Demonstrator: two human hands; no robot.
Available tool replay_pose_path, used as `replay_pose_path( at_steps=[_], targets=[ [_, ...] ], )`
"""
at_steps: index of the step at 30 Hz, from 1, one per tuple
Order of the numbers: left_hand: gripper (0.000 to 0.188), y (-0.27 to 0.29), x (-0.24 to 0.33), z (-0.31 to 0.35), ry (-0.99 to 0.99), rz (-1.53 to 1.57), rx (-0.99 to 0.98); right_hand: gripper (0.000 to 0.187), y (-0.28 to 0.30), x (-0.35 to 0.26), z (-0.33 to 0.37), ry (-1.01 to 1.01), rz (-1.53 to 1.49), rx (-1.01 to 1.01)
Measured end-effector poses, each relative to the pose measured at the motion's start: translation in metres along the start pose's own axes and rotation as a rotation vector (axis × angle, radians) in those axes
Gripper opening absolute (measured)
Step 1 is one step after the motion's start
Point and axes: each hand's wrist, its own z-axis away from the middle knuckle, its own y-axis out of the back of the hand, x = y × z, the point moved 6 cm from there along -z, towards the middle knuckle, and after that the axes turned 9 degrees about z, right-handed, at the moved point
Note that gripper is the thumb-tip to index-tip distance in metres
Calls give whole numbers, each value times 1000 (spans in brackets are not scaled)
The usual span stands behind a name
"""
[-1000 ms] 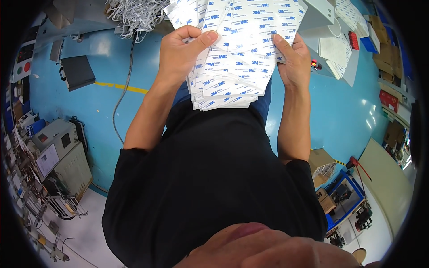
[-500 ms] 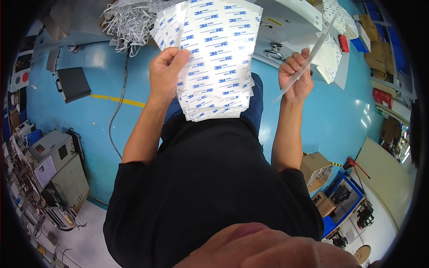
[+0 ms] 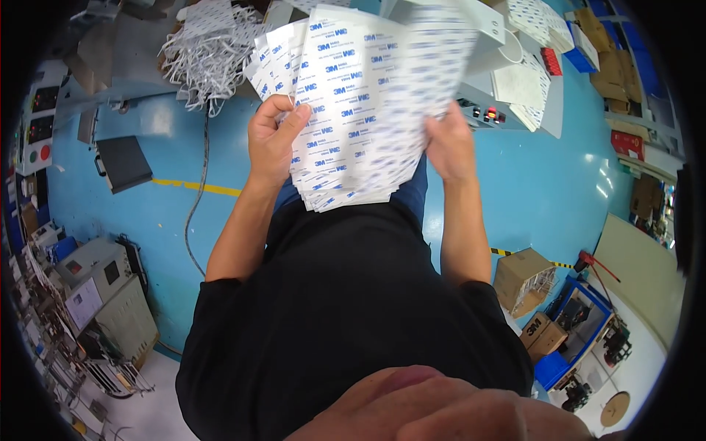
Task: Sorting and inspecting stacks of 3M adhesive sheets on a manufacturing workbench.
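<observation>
My left hand (image 3: 271,143) is closed on the left edge of a fanned stack of white sheets (image 3: 346,103) with a repeated blue print, thumb on top and fingers out of sight underneath. The stack is held up in front of my waist, its lower edges uneven. At the stack's right side, my right hand (image 3: 451,147) pinches a single sheet (image 3: 435,62) of the same kind. That sheet is smeared by motion and overlaps the right part of the stack; whether the two touch, I cannot tell.
Shredded white strips (image 3: 202,55) heap up at the far left of the grey machine. More printed sheets (image 3: 521,88) lie on its right side, near a red block (image 3: 551,62). A cable (image 3: 198,176) runs along the blue floor. A cardboard box (image 3: 523,275) stands at lower right.
My right hand has swung left with its sheet, from well out to the right to the stack's right edge. The sheet has turned from nearly edge-on to face up. The left hand keeps its hold.
</observation>
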Motion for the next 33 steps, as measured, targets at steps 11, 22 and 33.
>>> replay_pose_path(
  at_steps=[11, 22, 33],
  targets=[
    [55, -37, -67, -6, 378, 59, 72, 87, -12, 7, 28, -7, 713, -17],
    [46, -94, -121, -24, 604, 130, -59, 50, 243, 9, 12, -50, 75, 565],
    [43, -119, -121, -26, 553, 23, 35, 49, 345, -117, -170, 85, 38, 718]
  ],
)
